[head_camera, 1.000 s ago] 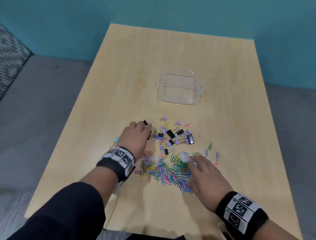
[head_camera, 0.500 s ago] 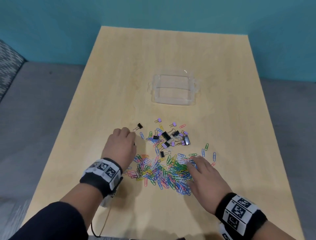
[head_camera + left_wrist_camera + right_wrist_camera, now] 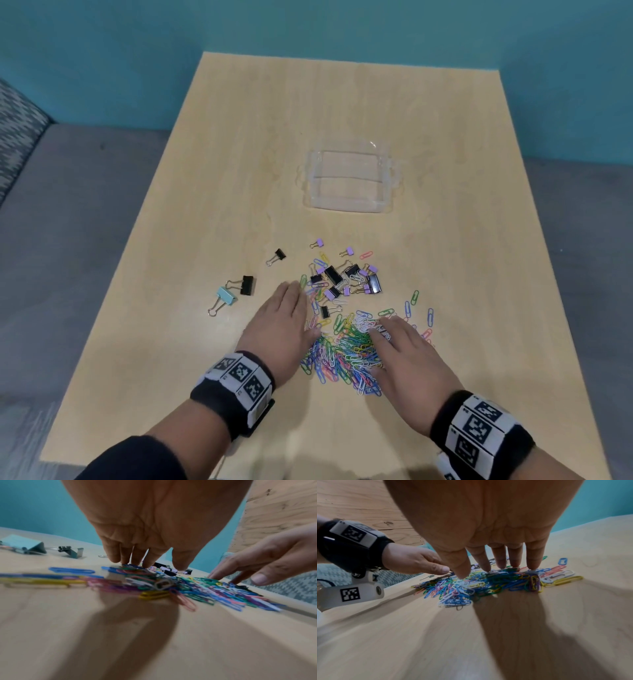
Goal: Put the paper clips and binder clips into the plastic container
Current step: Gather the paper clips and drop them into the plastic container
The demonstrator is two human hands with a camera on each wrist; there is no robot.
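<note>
A heap of coloured paper clips (image 3: 346,356) (image 3: 171,588) (image 3: 479,584) lies near the table's front. Black and purple binder clips (image 3: 346,277) lie scattered just beyond it. My left hand (image 3: 281,322) (image 3: 145,555) lies flat at the heap's left edge, fingers straight and touching the clips. My right hand (image 3: 404,349) (image 3: 498,561) rests flat on the heap's right side, fingertips down on the clips. Neither hand holds anything. The clear plastic container (image 3: 347,183) stands empty farther back. A light blue binder clip (image 3: 224,299) (image 3: 22,545) and a black one (image 3: 246,284) lie to the left.
The wooden table (image 3: 171,240) ends at a teal wall behind. A single small black binder clip (image 3: 276,257) lies apart on the left. Loose paper clips (image 3: 419,310) are strewn to the right of the heap. Grey floor flanks both sides.
My left hand has slid right from the binder clips to the heap's left edge and flattened, uncovering the blue and black clips. The right hand has stayed on the heap.
</note>
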